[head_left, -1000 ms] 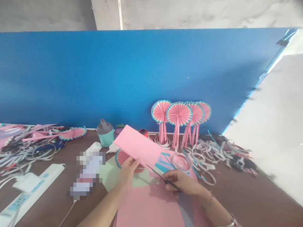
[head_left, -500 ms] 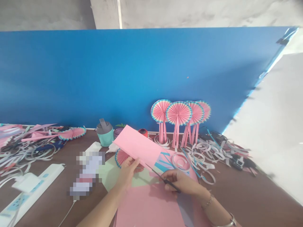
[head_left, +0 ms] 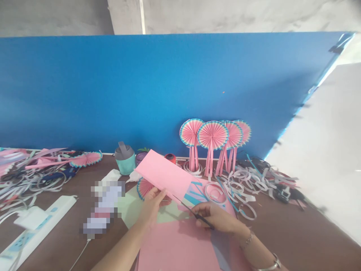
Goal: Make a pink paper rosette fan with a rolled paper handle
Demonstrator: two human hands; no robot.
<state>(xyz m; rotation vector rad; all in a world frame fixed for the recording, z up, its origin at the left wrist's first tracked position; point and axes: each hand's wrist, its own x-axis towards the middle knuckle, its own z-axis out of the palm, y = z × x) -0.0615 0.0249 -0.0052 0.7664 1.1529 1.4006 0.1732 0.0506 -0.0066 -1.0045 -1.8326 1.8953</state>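
Observation:
Between thumb and fingers, my left hand (head_left: 153,203) pinches the lower edge of a pink paper sheet (head_left: 166,171), held tilted above the table. My right hand (head_left: 213,216) is closed around the dark handles of a pair of scissors (head_left: 203,220). Their blades point up and left and lie at the sheet's lower edge, just right of my left fingers. Beneath both hands are a larger pink sheet (head_left: 177,248) and a pale green sheet (head_left: 131,207). A pleated paper fan (head_left: 143,187) shows partly behind the held sheet.
Several pink pleated fans (head_left: 213,135) stand against the blue partition (head_left: 126,86). Curled white paper strips (head_left: 239,184) lie at right, beside a tape roll (head_left: 216,193). At left are a teal cup (head_left: 125,162), a power strip (head_left: 42,229) and a heap of strips (head_left: 31,188).
Almost nothing differs. Both hands, the pink sheet and the scissors keep practically the same place and pose.

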